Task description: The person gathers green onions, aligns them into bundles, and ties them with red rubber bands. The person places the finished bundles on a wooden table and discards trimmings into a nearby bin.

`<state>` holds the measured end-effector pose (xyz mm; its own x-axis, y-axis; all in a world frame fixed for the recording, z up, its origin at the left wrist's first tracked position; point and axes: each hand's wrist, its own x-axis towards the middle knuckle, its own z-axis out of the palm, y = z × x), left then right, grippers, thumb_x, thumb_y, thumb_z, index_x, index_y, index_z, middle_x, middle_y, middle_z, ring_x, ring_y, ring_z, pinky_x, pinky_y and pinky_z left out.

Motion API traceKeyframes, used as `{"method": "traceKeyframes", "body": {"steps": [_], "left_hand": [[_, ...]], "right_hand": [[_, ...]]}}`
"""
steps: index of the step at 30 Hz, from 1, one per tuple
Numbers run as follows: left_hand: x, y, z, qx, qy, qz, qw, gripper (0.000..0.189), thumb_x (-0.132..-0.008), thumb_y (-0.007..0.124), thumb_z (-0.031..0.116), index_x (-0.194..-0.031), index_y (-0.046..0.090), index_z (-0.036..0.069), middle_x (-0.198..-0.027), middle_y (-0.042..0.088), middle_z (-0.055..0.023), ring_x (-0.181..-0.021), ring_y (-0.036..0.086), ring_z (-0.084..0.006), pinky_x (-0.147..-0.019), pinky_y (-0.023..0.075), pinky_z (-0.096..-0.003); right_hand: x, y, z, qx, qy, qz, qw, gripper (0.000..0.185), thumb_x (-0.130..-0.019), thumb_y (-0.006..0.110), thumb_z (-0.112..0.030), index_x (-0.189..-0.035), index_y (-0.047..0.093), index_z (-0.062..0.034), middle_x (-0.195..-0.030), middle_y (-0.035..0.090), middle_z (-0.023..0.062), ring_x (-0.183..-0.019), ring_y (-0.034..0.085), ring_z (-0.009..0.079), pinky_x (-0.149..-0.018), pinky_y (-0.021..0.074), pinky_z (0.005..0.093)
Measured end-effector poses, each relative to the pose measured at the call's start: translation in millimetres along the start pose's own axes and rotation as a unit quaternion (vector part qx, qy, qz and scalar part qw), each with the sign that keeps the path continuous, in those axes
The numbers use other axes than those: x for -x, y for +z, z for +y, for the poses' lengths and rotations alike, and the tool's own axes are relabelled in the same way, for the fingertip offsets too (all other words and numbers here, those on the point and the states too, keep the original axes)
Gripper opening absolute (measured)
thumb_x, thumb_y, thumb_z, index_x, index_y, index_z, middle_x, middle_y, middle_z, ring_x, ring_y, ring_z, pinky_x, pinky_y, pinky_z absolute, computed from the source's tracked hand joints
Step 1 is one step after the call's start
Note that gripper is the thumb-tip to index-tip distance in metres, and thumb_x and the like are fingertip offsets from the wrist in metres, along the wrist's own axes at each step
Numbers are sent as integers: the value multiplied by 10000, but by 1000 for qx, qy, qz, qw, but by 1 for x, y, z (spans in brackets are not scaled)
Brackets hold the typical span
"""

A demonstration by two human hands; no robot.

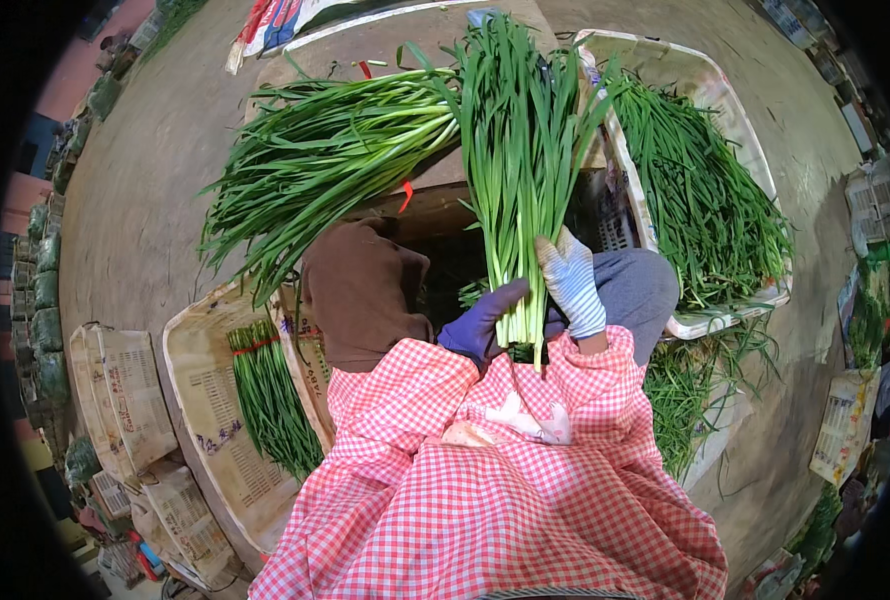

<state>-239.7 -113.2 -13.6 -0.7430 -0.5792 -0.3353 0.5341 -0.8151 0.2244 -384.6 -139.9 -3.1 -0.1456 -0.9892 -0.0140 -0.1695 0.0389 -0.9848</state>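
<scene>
A large bunch of garlic chives (pixel 516 172) stands root end toward me, its green leaves spread over the board ahead. My left hand (pixel 482 319), in a purple glove, is closed around the pale stem ends. On the right side of the same stems rests my right hand (pixel 571 281), in a striped white-and-blue glove; its thumb and fingers press along the bunch, partly hidden behind it. Beside the bunch, another pile of garlic chives (pixel 340 150) lies sideways with its leaves pointing left. A red strip (pixel 406 196) hangs at the board's near edge.
To the right, a plastic crate (pixel 760 157) holds loose chives (pixel 704 195). At my left, another crate (pixel 204 390) contains a bundle (pixel 272 397) tied with a red band. Loose trimmings (pixel 677 405) lie on the floor at right. Stacked crates (pixel 126 397) stand far left.
</scene>
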Motion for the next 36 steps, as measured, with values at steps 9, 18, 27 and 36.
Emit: {"method": "traceKeyframes", "body": {"steps": [9, 18, 27, 36], "left_hand": [[-3, 71, 49, -274, 120, -72, 951, 309, -791, 604, 56, -1073, 541, -54, -909, 629, -130, -804, 626, -198, -719, 517, -298], [-62, 5, 63, 22, 29, -65, 997, 437, -868, 506, 98, -1284, 390, 33, -1161, 553, -147, -966, 601, -230, -934, 424, -494], [-58, 8, 62, 32, 52, -130, 990, 468, -885, 475, 163, -1300, 356, -16, -1252, 477, -212, -1091, 535, -302, -963, 387, -521], [-59, -2, 60, 39, 48, -138, 988, 519, -894, 484, 189, -1321, 302, -43, -1311, 400, -240, -1181, 453, -334, -1000, 366, -470]], "right_hand": [[-37, -29, -87, 18, -161, -20, 987, 573, -801, 593, -498, -1025, 543, 26, -853, 621, 163, -752, 604, 224, -698, 467, 319], [42, -55, -41, 87, 85, -98, 988, 250, -802, 609, -215, -861, 614, 28, -622, 580, 90, -554, 553, 107, -519, 456, 274], [36, -13, -40, -10, 179, -36, 983, 266, -877, 545, -220, -794, 607, 26, -589, 557, 35, -519, 519, 74, -484, 416, 224], [16, -30, -25, 145, 12, -103, 984, 281, -829, 600, -244, -749, 596, 25, -579, 557, 88, -529, 545, 150, -510, 433, 284]]}}
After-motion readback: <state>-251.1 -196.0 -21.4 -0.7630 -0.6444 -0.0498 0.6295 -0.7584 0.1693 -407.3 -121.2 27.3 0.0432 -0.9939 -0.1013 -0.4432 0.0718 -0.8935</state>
